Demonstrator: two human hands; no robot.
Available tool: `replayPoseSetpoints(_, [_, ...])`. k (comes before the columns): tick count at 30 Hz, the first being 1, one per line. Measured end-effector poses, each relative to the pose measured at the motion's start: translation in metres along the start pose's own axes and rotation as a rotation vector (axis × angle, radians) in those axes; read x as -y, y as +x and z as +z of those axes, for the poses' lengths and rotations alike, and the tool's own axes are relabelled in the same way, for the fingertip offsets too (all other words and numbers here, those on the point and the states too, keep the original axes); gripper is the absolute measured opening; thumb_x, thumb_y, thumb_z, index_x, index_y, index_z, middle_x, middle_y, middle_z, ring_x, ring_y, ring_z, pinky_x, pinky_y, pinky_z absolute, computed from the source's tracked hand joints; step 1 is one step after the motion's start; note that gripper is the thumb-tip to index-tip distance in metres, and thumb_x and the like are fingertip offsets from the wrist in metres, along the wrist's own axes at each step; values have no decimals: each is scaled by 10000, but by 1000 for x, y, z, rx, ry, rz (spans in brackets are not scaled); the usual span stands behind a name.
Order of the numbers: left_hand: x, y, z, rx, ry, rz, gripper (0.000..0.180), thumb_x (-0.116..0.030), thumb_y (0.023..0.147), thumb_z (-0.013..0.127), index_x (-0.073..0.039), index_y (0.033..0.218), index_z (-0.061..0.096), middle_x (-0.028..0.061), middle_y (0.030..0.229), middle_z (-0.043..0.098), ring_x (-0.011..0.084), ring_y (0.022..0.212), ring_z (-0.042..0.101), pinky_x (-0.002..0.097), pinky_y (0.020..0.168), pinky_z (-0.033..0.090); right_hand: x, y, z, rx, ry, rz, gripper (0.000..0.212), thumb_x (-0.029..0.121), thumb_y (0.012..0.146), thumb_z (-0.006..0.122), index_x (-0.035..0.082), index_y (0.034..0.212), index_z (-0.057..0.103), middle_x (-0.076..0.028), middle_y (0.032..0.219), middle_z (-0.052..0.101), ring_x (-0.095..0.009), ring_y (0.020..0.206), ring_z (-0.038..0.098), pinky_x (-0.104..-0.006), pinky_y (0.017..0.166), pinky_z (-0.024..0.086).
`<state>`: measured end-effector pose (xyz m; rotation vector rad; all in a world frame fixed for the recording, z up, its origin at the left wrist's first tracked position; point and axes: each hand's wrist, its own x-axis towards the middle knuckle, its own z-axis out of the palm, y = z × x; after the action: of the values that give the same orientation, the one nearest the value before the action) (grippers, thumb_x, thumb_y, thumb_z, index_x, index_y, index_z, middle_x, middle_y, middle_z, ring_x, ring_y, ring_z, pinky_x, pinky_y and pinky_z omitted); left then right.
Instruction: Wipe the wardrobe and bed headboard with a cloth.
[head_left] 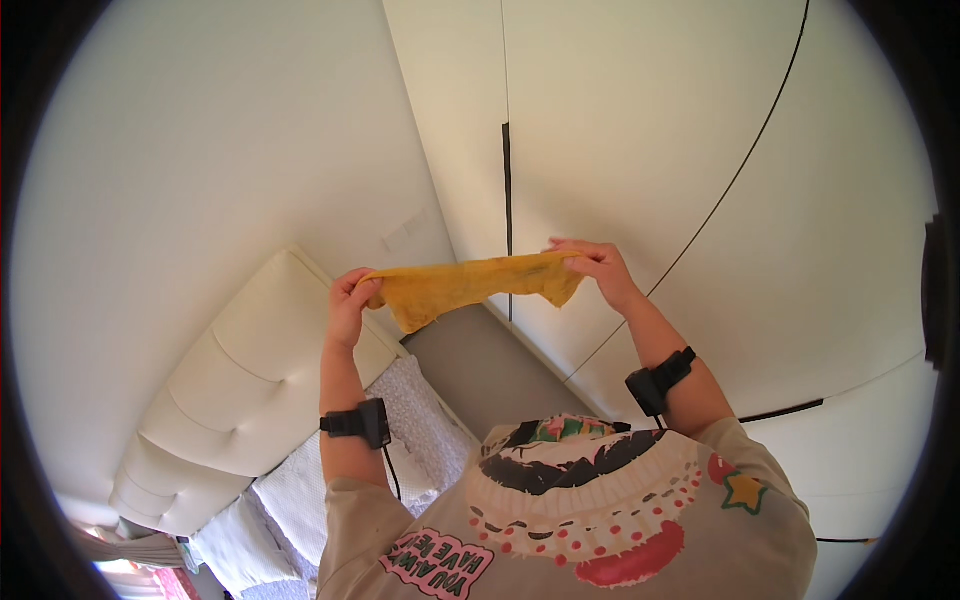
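- While both hands are raised and spread apart, a yellow cloth [478, 280] hangs stretched between them, its upper edge nearly straight and its lower edge uneven, with a corner drooping near each end.
- The left hand [350, 298] grasps one end of the cloth, thumb and fingers closed on it.
- The right hand [597, 265] pinches the other end between thumb and fingers; some of its fingertips are blurred.
- Beyond and to the right of the hands stands a tall white cabinet [640, 130], its doors closed, so its contents are hidden. One long black handle [507, 185] runs upright behind the cloth; another dark handle [782, 411] lies to the right of the right forearm.
- Left of and below the left hand is a cream tufted headboard [235, 350], with white pillows [290, 490] and patterned bedding [410, 395] beside it.
- Beneath the cloth, between the hands, a strip of grey floor [485, 360] shows.
- Behind each hand, a black strapped device [360, 424] circles the forearm, a cable trailing from it.
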<state>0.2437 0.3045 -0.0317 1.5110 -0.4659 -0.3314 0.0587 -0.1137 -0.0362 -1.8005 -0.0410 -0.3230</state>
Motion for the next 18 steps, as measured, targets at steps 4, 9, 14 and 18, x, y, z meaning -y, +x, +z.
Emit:
replayPoseSetpoints(4, [2,19,43,-153,46,-121,247,-188,918,719,38,1015,743,9,833,716,95,702,626,241,629,482,-22,7,3,-122,704,367,307,235,1007,630,-39,1128,699,-143,1136,699,-233,985,699,-368,859,570])
replayPoseSetpoints(9, [38,32,98,-281,451,-80,253,-198,903,741,26,1020,759,66,810,740,143,666,665,312,610,521,-42,2,32,-166,690,726,348,294,1045,585,-26,1158,660,-123,1120,698,-230,987,690,-376,864,567])
replayPoseSetpoints(14, [31,23,202,-78,574,204,305,-227,905,721,-3,1111,740,180,894,745,288,769,708,362,740,551,-23,17,60,-149,846,807,378,339,1061,560,-1,1211,634,-114,1161,685,-244,1025,679,-403,890,559])
replayPoseSetpoints(18, [6,-3,230,309,542,282,413,-251,936,705,-23,1278,672,165,1055,746,276,912,729,346,842,548,-17,17,68,-123,965,733,324,258,1039,599,2,1236,620,-130,1197,668,-244,1062,671,-425,915,556])
